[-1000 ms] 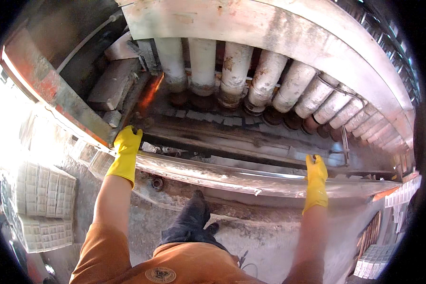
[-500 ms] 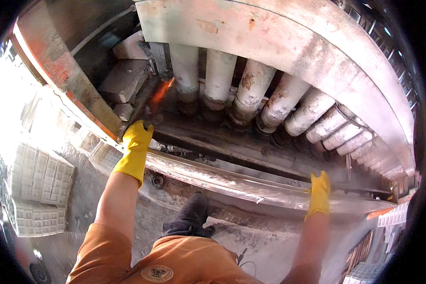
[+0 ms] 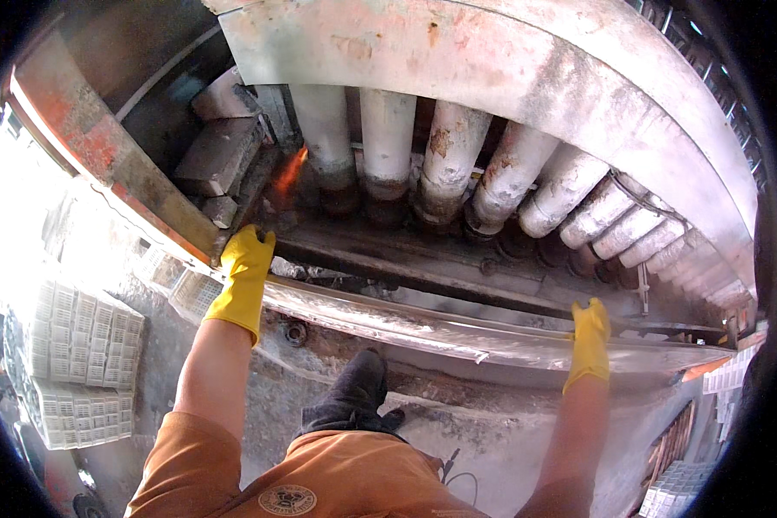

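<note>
Both my hands wear yellow rubber gloves. My left hand (image 3: 247,263) is closed over the left end of a long, pale metal panel (image 3: 388,323), beside the painted side post. Far to the right, my right hand (image 3: 590,338) grips the upper edge of the same panel. The fingertips are hidden behind that edge on both sides. Just behind the panel runs a dark, dusty metal bar (image 3: 423,281), with a narrow gap between the two.
Beyond the bar stands a row of thick, whitish pipes (image 3: 388,142) under a curved metal hood (image 3: 492,65). An orange flame (image 3: 290,171) glows near blocks (image 3: 220,155) on the left. Stacked white plastic crates (image 3: 82,337) stand at left, more crates (image 3: 678,494) at lower right.
My view has shifted slightly. The right hand sits a little farther right and higher in the picture; both hands keep their grip on the panel.
</note>
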Demonstrator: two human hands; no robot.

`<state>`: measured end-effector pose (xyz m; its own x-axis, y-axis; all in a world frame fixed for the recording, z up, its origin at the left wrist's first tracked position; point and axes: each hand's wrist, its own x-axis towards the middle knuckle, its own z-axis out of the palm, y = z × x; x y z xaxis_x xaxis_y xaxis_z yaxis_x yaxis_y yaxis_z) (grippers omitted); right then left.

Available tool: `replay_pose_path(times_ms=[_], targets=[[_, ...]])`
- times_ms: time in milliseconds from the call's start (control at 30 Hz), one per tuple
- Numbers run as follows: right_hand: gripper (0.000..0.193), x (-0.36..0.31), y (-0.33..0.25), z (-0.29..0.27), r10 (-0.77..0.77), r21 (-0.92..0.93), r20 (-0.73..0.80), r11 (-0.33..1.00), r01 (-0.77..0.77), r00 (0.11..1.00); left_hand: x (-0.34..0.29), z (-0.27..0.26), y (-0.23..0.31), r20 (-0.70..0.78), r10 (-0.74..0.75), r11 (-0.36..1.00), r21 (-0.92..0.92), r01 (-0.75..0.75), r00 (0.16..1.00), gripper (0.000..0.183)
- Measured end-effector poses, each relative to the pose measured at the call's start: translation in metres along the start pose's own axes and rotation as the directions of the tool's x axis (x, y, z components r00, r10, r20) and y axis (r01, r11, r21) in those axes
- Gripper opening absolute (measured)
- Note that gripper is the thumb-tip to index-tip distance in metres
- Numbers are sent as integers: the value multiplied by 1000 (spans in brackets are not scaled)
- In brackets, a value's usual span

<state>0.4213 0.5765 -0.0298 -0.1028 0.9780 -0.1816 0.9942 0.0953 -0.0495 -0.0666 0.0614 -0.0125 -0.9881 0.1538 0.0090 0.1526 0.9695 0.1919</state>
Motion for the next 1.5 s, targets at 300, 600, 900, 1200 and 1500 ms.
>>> replay_pose_path(times_ms=[300, 600, 900, 1200, 1500], targets=[[60, -22, 32, 9, -61, -63, -59, 996, 57, 996, -31, -1, -13, -94, 66, 998, 3, -66, 993, 50], [60, -84, 19, -17, 89, 254, 99, 961, -112, 991, -57, 1, -36, -72, 20, 998, -49, -24, 997, 55], [58, -106, 36, -4, 74, 357, 62, 930, -92, 995, -74, 8, -53, -110, 52, 995, -81, -61, 993, 52], [59, -119, 53, 4, 51, 398, 71, 914, -75, 996, -80, 22, -74, -111, 62, 991, -109, -74, 992, 53], [59, -148, 67, 13, 75, 443, 29, 893, -80, 997, -107, 24, -89, -129, 75, 985, -143, -94, 989, 50]])
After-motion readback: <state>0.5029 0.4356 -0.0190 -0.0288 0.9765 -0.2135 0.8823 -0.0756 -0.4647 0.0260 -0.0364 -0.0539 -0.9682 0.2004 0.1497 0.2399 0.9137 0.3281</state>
